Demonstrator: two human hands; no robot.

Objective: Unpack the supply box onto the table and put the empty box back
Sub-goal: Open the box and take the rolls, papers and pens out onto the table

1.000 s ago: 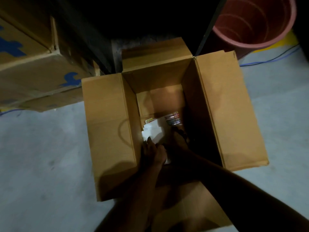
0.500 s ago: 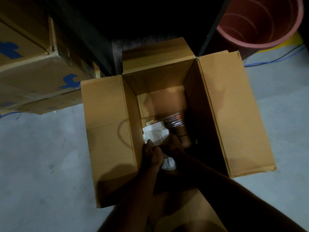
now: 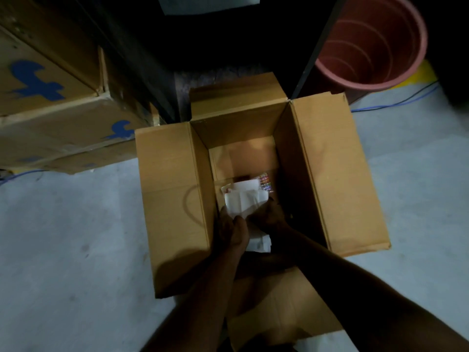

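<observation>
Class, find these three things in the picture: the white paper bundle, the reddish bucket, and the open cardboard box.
white paper bundle point(image 3: 243, 200), head view, upper flat face.
reddish bucket point(image 3: 421, 59), head view, right rim.
open cardboard box point(image 3: 167, 199), head view, left flap.

Open at the top, the supply box, all four flaps folded outward, both forearms filling the near half of the opening and the left hand and right hand crowded together over the white packets. Bare box bottom free beyond them toward the far wall. Hemmed in on the floor by stacked cartons at left, a dark upright post and a red bin behind right.
</observation>
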